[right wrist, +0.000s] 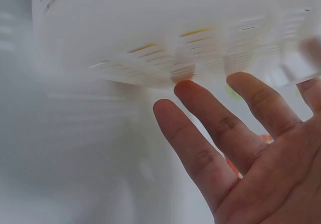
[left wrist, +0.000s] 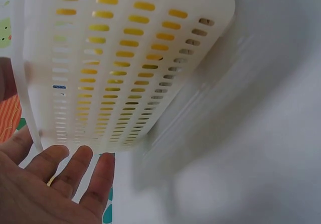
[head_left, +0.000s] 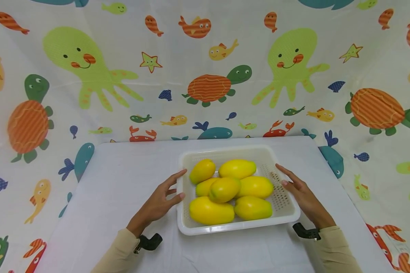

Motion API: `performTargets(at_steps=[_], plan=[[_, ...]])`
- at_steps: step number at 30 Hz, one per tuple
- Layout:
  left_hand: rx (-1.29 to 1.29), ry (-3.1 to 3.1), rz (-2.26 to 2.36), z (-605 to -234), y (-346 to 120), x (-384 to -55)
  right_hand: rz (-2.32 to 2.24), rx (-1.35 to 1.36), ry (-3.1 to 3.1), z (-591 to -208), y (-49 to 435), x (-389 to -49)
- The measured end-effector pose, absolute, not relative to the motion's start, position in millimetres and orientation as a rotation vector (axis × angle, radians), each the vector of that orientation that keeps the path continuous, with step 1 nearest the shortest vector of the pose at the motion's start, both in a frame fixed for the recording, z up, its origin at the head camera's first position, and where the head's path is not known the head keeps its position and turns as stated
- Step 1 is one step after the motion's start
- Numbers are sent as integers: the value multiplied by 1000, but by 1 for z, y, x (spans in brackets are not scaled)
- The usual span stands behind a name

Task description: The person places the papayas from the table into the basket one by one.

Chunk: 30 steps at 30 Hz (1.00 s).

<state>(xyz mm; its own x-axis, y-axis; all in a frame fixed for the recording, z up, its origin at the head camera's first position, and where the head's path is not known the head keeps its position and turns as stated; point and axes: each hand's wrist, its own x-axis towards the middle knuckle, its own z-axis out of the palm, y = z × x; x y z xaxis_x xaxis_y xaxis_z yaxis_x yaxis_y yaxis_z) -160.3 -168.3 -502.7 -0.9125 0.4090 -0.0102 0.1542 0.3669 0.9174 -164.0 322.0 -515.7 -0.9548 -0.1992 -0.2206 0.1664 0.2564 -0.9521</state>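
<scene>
A white plastic basket (head_left: 239, 227) with slotted walls sits on the table, slightly turned. Several smooth yellow oval fruits (head_left: 224, 189) with greenish tips lie in it, one on top of the others; they look like mangoes or papayas. At the basket's left side is my left hand (head_left: 160, 201), thumb and forefinger at the rim. The left wrist view shows its other fingers (left wrist: 75, 171) nearly straight against the slotted wall. My right hand (head_left: 302, 195) is at the right rim. In the right wrist view its fingers (right wrist: 215, 121) extend loosely, tips at or just beside the wall.
A white cloth covers the table (head_left: 123, 167). Behind and around it hangs a curtain (head_left: 177, 83) printed with sea animals. A dark wrist camera (head_left: 149, 242) is strapped to the left wrist, and another camera (head_left: 305, 230) to the right.
</scene>
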Motion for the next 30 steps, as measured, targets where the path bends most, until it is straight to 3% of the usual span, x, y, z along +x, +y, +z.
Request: performTargets(at_steps=[30], plan=[[460,2464,1508,-500,-204,-148,-1706,-107,2283,-518,289,-164]])
